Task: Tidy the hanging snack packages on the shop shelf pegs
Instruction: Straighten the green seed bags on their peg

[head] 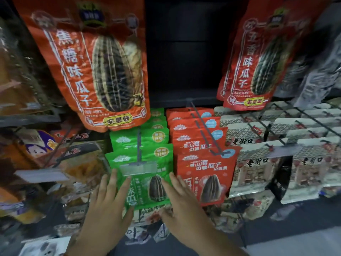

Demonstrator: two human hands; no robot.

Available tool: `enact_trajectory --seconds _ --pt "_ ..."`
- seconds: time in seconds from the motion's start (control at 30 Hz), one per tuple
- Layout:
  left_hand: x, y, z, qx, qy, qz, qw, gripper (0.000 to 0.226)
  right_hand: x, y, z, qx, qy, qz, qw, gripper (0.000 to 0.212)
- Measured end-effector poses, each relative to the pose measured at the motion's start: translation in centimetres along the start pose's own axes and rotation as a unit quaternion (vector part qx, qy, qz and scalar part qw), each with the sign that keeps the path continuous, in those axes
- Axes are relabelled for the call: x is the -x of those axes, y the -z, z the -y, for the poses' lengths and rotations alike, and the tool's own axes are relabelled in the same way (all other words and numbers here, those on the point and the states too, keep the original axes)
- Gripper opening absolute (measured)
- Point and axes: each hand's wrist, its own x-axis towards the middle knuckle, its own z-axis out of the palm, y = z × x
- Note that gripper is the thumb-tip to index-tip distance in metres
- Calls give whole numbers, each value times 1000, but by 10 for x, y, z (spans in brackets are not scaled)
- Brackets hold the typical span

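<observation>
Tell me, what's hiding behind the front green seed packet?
More green packets hang on the same peg behind the front green packet, only their tops showing. Their lower parts are covered. Both hands, left hand and right hand, press it with straight fingers.

A dark back panel (184,52) fills the bay from the centre to 12 o'clock, with horizontal seams across it. Three clear price-tag holders face outward: one just below centre (138,169), one at 9 o'clock (40,175), one at 3 o'clock (280,150); their print is too blurred to read. A grey floor strip (295,242) lies at 5 o'clock.
</observation>
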Motion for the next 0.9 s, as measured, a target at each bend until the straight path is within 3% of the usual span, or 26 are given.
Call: enact_trajectory --seconds 0.17,0.4,0.63,0.9 --pt "18 -12 25 61 -19 14 998 97 1 -25 22 -18 -34 -28 999 78" --pt "10 -9 4 65 -15 -7 998 86 4 -13 20 56 -8 -32 998 82" --pt "7 -4 -3 50 -4 -11 999 83 3 -14 20 45 -3 -40 998 82" --pt "-5 9 -15 62 19 38 997 76 -14 -20 23 24 -33 -35 999 85"
